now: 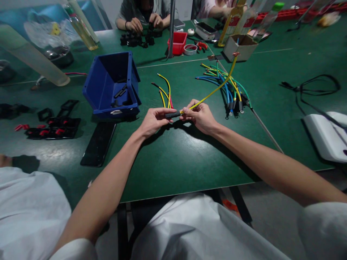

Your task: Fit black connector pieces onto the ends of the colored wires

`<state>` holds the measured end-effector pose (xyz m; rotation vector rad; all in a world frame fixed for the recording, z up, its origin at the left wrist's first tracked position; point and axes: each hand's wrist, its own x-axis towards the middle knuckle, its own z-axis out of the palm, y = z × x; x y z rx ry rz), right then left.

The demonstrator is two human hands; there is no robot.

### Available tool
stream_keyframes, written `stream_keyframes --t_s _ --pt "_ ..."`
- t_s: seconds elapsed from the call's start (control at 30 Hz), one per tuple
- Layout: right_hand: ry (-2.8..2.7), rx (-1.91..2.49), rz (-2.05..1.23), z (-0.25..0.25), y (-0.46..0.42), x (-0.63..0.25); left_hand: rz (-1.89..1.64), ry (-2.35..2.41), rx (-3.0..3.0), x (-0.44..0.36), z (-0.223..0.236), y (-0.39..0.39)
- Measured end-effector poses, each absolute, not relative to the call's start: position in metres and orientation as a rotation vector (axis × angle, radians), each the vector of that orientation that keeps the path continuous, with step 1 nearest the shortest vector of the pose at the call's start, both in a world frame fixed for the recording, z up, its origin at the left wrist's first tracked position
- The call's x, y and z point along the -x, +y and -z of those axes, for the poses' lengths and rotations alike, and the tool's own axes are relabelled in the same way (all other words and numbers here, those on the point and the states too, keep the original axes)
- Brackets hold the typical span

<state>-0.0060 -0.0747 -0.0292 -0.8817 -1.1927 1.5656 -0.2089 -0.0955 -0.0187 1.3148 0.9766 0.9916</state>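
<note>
The left hand (153,122) is pinching a black sleeve (172,115) between thumb and fingers, and the right hand (202,117) is closing its thumb and fingertips on a yellow cable (214,92) near one end. The cable end is meeting the sleeve just above the bench (168,166); how far it is entering, the view is not showing. The free end is rising toward the upper right, over the cable bundle (240,103). Short yellow cables (169,90) are lying just beyond the left hand, and black tube pieces (120,92) are resting inside the blue bin (108,112). The operator is apparently fitting sleeve to cable; the next move is probably calling for steady alignment and a gentle axial push, without buckling the sleeve.
</note>
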Motion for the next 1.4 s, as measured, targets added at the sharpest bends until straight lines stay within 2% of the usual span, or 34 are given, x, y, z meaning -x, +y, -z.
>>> stream_keyframes --t_s 1.4 --pt "-1.254 0.915 -1.490 0.0307 -0.0747 0.0053 -0.978 1.004 -1.317 0.2080 0.0157 -0.0967"
